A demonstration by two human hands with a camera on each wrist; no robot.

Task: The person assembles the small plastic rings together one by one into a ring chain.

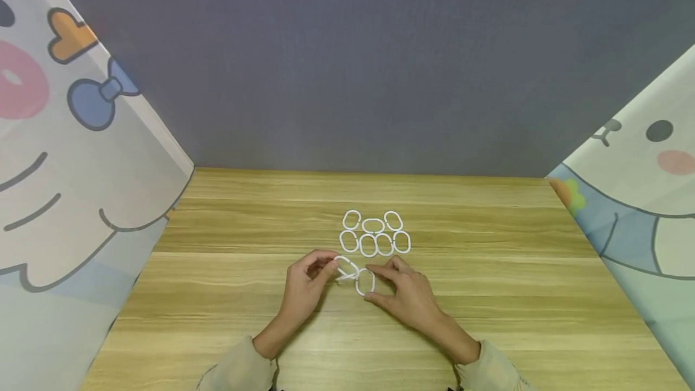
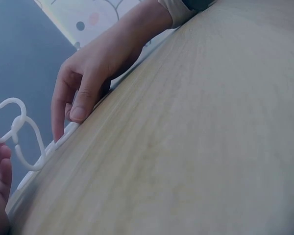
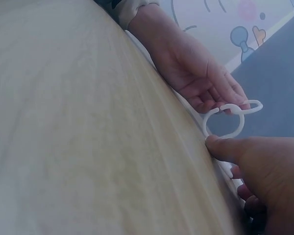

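Observation:
My left hand (image 1: 304,285) pinches a white oval plastic link (image 1: 350,262) between thumb and forefinger, lifted off the table. A second link (image 2: 38,139) hangs from it, hooked through; in the head view this one shows almost edge-on. Just right of the pair, another white link (image 1: 373,283) lies flat on the wood. My right hand (image 1: 412,294) holds that link between forefinger at its far end and thumb at its near end. Small gaps show in the links' sides. In the right wrist view, the hanging link (image 3: 243,121) partly overlaps my right thumb's surroundings.
Beyond my hands, several more white links (image 1: 368,256) lie in two loose rows on the wood-grain table (image 1: 244,216). A grey panel (image 1: 347,77) rises along the table's far edge. Cartoon-printed panels (image 1: 141,155) stand at both sides.

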